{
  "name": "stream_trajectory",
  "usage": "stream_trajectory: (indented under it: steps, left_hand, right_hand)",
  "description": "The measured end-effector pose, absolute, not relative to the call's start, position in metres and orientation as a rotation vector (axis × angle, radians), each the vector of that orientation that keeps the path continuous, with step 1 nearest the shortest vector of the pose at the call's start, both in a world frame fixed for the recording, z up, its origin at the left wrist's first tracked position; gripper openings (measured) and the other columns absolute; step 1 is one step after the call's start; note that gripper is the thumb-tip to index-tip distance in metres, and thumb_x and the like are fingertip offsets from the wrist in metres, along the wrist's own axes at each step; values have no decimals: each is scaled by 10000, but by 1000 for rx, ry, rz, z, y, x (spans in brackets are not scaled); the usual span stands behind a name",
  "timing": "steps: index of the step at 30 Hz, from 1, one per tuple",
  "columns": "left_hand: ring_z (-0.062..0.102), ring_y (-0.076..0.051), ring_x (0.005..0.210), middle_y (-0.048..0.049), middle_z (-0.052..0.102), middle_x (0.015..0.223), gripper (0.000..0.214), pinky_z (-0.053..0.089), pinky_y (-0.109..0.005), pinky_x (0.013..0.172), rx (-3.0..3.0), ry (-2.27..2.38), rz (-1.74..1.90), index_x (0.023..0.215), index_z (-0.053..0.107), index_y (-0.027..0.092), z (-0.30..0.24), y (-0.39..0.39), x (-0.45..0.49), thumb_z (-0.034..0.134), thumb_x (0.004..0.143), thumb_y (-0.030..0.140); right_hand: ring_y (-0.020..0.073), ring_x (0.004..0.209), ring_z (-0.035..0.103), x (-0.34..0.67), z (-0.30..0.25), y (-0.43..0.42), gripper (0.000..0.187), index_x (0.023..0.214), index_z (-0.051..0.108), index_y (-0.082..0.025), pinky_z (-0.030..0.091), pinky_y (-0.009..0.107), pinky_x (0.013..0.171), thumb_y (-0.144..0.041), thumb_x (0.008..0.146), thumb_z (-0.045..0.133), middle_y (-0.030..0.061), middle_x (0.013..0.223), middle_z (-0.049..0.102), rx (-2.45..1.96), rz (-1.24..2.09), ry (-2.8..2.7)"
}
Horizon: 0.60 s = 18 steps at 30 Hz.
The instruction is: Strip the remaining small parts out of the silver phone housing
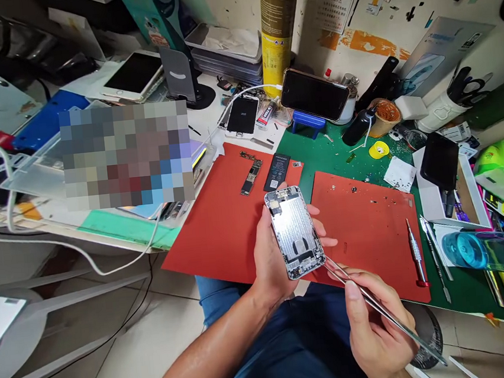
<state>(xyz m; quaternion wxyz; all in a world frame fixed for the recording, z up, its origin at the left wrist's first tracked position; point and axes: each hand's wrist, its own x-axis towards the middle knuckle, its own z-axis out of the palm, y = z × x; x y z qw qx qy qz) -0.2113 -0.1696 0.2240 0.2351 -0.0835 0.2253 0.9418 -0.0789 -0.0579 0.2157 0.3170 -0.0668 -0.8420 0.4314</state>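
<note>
My left hand point(271, 257) grips an opened phone housing point(294, 231), its bare metal inside facing up, held above the front edge of the bench. My right hand point(371, 320) pinches metal tweezers point(379, 307) whose tips touch the lower right corner of the housing. A phone battery point(277, 171) and a logic board point(251, 177) lie on the left red mat point(220, 227) just beyond the housing.
A second red mat point(371, 225) lies to the right with a screwdriver point(416, 253) on its edge. A phone on a blue stand point(314, 95), a tall spray can point(278, 29), a blue bottle point(467, 249), pens and tool clutter crowd the green bench mat point(341, 150).
</note>
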Motion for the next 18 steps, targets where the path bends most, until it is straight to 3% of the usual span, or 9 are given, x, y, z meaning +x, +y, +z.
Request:
stream_trajectory:
  steps: [7,12,18]
  left_hand:
    - [722,-211,765,-67,740,1035,557,699,-433,737,-205,666,2584,1624,461,335,226,-170,-210,345,1132,571]
    - [725,-213,762,-67,738,1031,575,699,-433,732,-207,661,2585,1650,421,331,225,-170,-209,337,1133,567]
    - [701,-200,738,-55,717,1009,567,706,-458,730,-190,638,2590,1639,442,317,225,-169,-210,376,1125,549]
  right_hand:
    - [250,1024,844,-75,217,-60,319,1237,749,-201,722,365,920,-38,966,704,81,1153,836,-72,1338,-2203]
    - [212,980,851,-77,219,-61,302,1221,752,-214,717,293,898,-49,975,700,62,1148,844,-73,1425,-2204]
    - [218,971,854,-76,220,-63,297,1225,751,-209,715,303,912,-51,977,710,71,1141,848,-67,1413,-2244]
